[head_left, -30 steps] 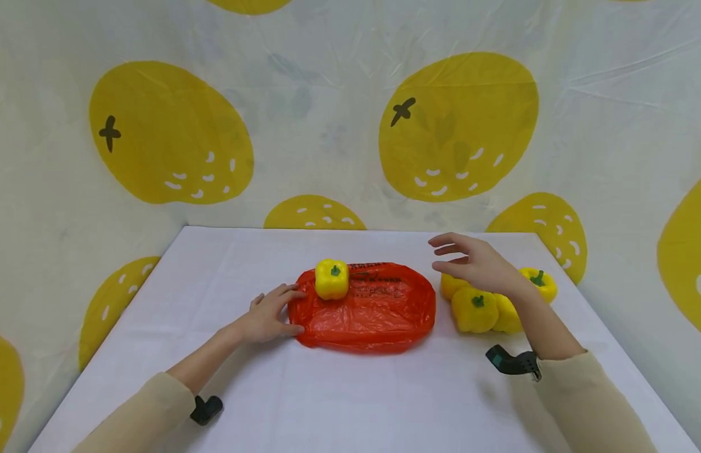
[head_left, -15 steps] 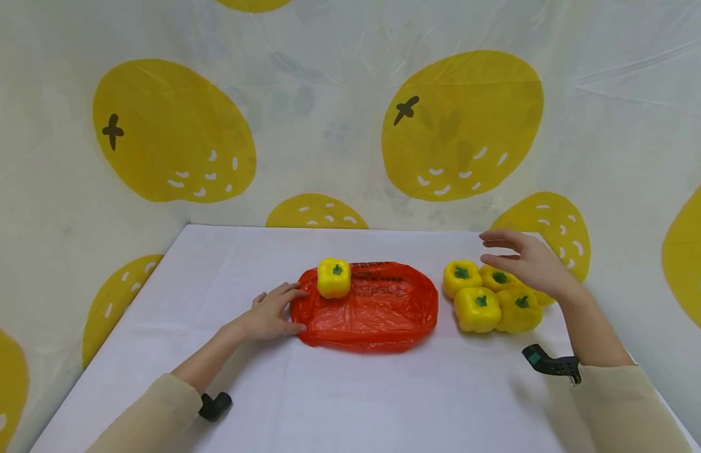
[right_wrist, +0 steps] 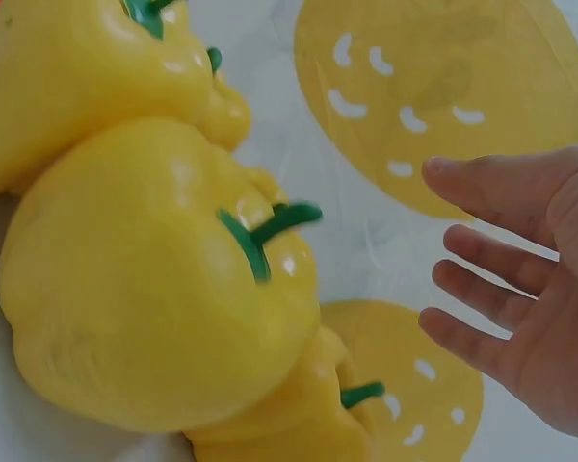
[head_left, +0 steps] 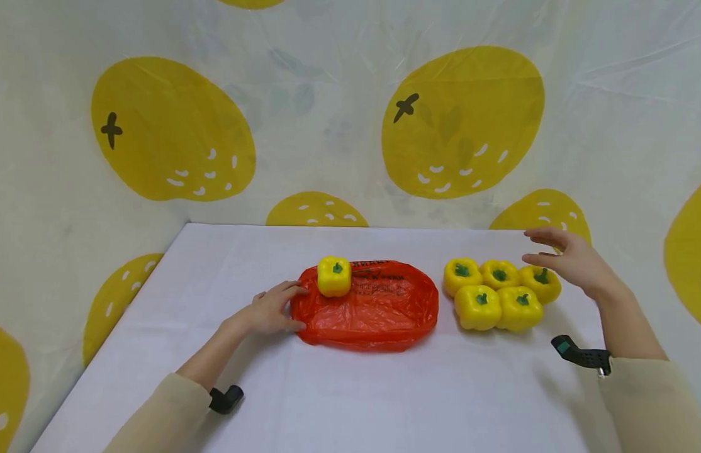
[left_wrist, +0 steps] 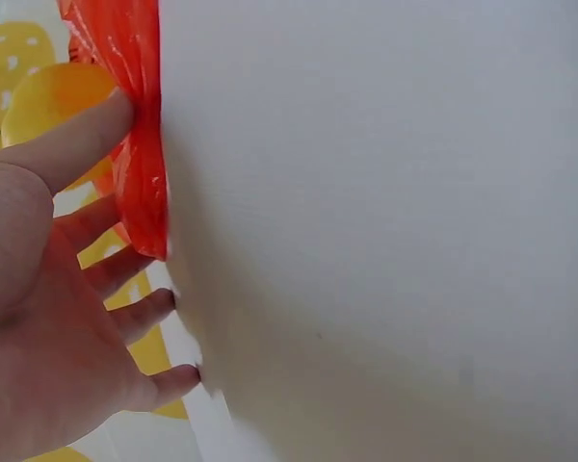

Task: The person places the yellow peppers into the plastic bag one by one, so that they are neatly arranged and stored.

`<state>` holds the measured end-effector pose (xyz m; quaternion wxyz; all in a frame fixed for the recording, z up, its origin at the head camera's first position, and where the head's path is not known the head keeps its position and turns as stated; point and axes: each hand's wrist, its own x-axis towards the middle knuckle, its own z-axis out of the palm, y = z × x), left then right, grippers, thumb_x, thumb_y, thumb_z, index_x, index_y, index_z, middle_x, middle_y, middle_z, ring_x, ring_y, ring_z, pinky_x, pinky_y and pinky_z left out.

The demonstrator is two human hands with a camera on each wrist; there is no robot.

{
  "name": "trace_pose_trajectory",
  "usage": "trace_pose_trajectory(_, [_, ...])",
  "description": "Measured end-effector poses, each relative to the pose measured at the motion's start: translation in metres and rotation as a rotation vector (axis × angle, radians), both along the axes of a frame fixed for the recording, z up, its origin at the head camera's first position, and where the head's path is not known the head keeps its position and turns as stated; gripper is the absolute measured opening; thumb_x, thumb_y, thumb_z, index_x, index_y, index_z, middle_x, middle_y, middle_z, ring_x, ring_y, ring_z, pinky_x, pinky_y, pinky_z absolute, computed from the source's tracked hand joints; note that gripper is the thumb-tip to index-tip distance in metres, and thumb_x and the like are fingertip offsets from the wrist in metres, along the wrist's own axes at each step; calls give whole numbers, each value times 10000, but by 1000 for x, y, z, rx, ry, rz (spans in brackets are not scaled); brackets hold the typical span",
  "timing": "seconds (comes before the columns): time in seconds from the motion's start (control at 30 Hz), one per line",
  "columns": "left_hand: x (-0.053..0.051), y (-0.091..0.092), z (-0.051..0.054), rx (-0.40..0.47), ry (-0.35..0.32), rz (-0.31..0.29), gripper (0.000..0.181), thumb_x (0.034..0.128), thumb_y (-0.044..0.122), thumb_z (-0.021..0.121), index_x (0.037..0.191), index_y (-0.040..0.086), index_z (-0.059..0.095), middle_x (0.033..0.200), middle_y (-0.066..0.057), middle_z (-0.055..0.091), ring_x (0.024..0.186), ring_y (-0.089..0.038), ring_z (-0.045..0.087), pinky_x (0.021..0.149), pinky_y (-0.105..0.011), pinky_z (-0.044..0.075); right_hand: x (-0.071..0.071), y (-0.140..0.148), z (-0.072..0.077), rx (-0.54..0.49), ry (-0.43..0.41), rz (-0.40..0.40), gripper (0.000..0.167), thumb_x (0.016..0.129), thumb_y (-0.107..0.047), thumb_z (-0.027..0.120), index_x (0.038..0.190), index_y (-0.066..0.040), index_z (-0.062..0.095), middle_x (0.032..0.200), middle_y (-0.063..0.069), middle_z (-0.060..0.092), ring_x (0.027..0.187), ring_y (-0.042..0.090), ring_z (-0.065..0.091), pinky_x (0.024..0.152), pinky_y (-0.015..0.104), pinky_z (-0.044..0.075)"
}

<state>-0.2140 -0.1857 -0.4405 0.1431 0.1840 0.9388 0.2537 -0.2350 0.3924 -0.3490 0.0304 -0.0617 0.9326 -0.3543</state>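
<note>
A red plastic bag lies on the white table with one yellow bell pepper on its left part. At the bag's left edge my left hand touches it with spread fingers; the thumb rests against the red plastic in the left wrist view. Several yellow bell peppers with green stems stand in a tight cluster right of the bag. My right hand hovers to the right of that cluster, apart from it. Its fingers are extended and hold nothing.
The white table ends at a back edge below a hanging cloth printed with large yellow fruit. A dark wrist camera sticks out from the right sleeve, and another camera from the left sleeve.
My right hand has moved rightward from above the clustered bell peppers to beyond their right side, uncovering them. My left hand stays at the bag's left edge.
</note>
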Motion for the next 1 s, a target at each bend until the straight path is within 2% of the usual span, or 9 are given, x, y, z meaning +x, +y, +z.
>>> trace_pose_trajectory(0.07, [0,1,2,0,-16,7,691,844,300,832,1450,135,543,1581,-172,384,1463,-398,319,1123,-760,175,0,9,-2,-10,-42,-10,731,997,-353,689,1540,2,353,1579,325,295,1385,555,314,1048,759,308])
trace_pose_trajectory(0.2, [1,1,2,4,-26,6,687,844,298,833,1447,136,547,1581,-173,384,1460,-401,320,1121,-761,182,0,27,-5,-28,-148,10,789,972,-293,724,1566,-9,289,1611,369,157,1427,615,151,999,848,209])
trace_pose_trajectory(0.43, [0,1,1,-3,-24,10,691,852,316,829,1459,150,543,1594,-162,373,1470,-393,313,1127,-760,167,4,53,-22,-28,-250,107,826,943,-216,734,1593,-56,250,1602,390,125,1410,632,131,938,874,198])
trace_pose_trajectory(0.6, [-1,-1,0,-4,-25,12,694,856,328,825,1467,161,540,1600,-152,367,1476,-383,309,1134,-759,142,7,62,-35,-72,-306,134,860,929,-203,745,1621,-123,241,1630,361,69,1417,632,109,926,881,179])
trace_pose_trajectory(0.9, [0,-3,-5,16,-20,35,705,854,326,824,1477,164,536,1603,-155,365,1486,-385,289,1145,-751,119,5,63,-44,-79,-304,144,826,924,-166,739,1597,-78,269,1626,331,125,1403,625,139,932,875,197])
trace_pose_trajectory(1.0, [-1,-3,-5,17,-7,25,691,856,310,824,1468,156,542,1597,-155,374,1487,-377,292,1139,-757,125,5,64,-45,-71,-300,140,824,923,-161,739,1590,-60,266,1623,336,120,1398,624,142,931,874,206])
